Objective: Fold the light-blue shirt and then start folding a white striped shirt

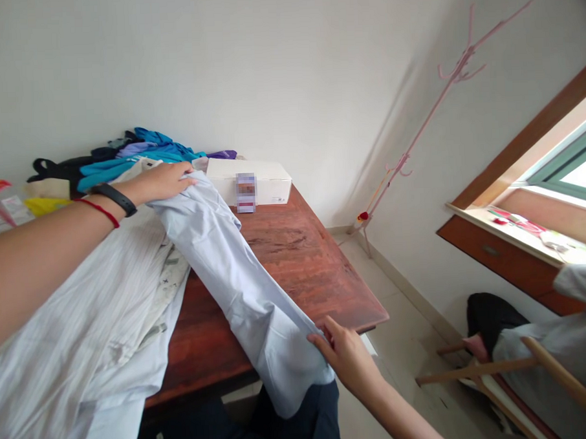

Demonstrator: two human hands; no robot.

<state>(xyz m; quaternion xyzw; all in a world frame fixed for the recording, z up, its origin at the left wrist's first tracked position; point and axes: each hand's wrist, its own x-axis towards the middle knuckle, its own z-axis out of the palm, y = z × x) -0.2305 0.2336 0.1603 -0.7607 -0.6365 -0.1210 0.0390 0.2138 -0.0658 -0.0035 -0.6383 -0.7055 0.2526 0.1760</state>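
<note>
Step in hand looks like straightening the pale blue garment (227,267): it's strung btwn both hands across the tabletop (304,258), near end hanging over the edge above the lap. Left hand (167,181) has fingers bent over the far end, grasping it; right hand (344,348) pinches the side edge nr the bottom w/ thumb + fingers. Next move prob. calls for keeping both grips, pulling creases flat, then laying it down clear of the white clothes (125,272).
</note>
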